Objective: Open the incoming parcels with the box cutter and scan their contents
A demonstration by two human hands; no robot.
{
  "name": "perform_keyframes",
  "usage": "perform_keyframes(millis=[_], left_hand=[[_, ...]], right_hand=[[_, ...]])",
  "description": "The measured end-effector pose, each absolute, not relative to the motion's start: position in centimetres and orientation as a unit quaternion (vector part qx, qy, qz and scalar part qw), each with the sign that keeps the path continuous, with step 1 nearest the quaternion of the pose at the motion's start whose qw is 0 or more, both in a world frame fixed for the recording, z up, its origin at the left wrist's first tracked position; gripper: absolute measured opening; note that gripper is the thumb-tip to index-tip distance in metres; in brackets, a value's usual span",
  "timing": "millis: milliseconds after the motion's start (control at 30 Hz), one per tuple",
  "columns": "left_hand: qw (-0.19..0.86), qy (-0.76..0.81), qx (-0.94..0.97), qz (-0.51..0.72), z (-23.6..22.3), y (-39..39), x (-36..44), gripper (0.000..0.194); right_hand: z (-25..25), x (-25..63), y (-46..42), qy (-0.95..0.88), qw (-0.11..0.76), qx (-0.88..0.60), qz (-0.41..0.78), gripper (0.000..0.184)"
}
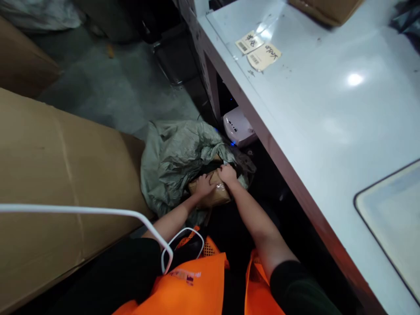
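A small brown cardboard box with shiny clear tape [215, 199] sits in the mouth of a crumpled grey-green woven sack [173, 153], low on the floor. My left hand [204, 185] lies over the box's left part, fingers bent against its top. On its far right side my right hand [227, 174] grips the upper edge, its fingertips partly hidden. Both arms reach down in front of my orange vest. The inside of the sack is dark, and what lies under the box cannot be made out.
A large cardboard box [65, 175] stands at the left, with a white cable [124, 211] in front. To the right is a white table [311, 109] bearing paper labels [262, 56] and a brown box [328, 9]. A white device [241, 124] sits under the table.
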State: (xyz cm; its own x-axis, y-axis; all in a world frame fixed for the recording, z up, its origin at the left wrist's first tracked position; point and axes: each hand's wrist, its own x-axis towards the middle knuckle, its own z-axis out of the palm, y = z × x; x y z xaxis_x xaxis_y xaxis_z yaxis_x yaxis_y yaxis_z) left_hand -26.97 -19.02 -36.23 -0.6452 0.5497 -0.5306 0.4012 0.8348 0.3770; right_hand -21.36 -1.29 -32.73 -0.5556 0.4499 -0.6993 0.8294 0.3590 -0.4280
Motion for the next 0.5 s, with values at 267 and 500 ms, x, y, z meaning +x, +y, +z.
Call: perform_keyframes(millis=[267, 500], left_hand=[[0.381, 0.893, 0.141, 0.195, -37.9, -24.7, -29.7, 0.052], [0.525, 0.805, 0.138, 0.239, -38.9, -29.3, -26.9, 0.042]], right_hand=[[-33.6, -16.9, -0.2, 0.711, 0.317, 0.425, -0.462, 0.052], [-32.1, -14.4, 1.6, 0.676, 0.404, 0.447, -0.424, 0.034]])
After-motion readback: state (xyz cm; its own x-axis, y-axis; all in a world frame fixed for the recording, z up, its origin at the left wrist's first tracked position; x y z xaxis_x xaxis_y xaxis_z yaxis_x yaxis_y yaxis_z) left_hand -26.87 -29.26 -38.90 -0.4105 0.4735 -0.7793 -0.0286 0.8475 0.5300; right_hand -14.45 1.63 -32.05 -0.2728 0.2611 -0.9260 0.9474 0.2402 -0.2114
